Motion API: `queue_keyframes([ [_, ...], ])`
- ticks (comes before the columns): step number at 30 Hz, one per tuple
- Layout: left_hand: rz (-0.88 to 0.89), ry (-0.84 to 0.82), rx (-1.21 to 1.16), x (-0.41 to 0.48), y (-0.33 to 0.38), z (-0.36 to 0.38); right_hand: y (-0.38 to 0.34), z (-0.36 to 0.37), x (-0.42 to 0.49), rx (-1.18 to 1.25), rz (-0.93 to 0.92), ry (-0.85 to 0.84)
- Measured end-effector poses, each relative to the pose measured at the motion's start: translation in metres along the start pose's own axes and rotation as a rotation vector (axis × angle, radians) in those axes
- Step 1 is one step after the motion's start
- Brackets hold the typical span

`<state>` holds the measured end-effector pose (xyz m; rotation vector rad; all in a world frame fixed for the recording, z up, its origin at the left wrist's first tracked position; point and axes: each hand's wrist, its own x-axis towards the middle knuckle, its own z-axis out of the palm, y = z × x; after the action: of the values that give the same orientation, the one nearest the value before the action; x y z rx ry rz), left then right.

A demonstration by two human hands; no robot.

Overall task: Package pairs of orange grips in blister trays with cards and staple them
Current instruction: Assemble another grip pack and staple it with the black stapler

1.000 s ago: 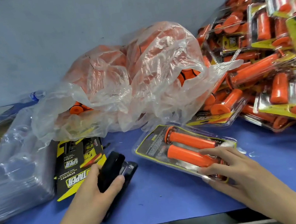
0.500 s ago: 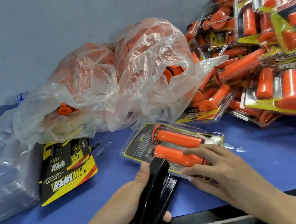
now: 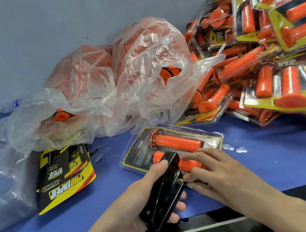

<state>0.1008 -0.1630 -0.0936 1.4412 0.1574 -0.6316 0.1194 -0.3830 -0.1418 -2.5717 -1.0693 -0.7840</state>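
Blister tray [image 3: 174, 142] lies lengthwise left-right; left fingers [image 3: 180, 205] grip stapler [image 3: 164, 192], right fingers [image 3: 198, 155] pinch it.

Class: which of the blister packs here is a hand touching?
The pack lying alone on the blue table: the right hand holds it, with the stapler at its edge. The others are heaped at right.

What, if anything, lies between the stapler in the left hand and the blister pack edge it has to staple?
Nothing visible: the stapler, gripped by the left hand, has its nose at the blister pack near edge, and the right hand holds the pack just beside it.
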Motion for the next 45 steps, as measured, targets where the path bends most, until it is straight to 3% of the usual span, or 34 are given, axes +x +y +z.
queue_keyframes([
  [17, -0.234, 0.061, 0.028, 0.017, 0.009, -0.005, -0.006, -0.006, -0.001, 0.177, 0.072, -0.066],
  [30, -0.281, -0.042, 0.101, 0.006, 0.023, -0.017, -0.006, -0.003, -0.002, 0.098, 0.018, 0.040],
  [33, -0.266, 0.087, 0.108, -0.005, 0.018, -0.045, -0.005, -0.007, -0.004, 0.068, 0.005, 0.014],
  [37, -0.165, 0.456, 0.229, -0.019, 0.019, -0.067, -0.007, -0.008, -0.003, 0.023, 0.027, -0.005],
  [40, -0.073, 0.689, 0.562, -0.024, 0.022, -0.075, -0.011, -0.007, 0.000, -0.037, 0.045, 0.002],
  [45, 0.088, 0.820, 1.028, -0.021, 0.018, -0.092, -0.011, -0.004, 0.001, -0.076, 0.033, 0.057],
])
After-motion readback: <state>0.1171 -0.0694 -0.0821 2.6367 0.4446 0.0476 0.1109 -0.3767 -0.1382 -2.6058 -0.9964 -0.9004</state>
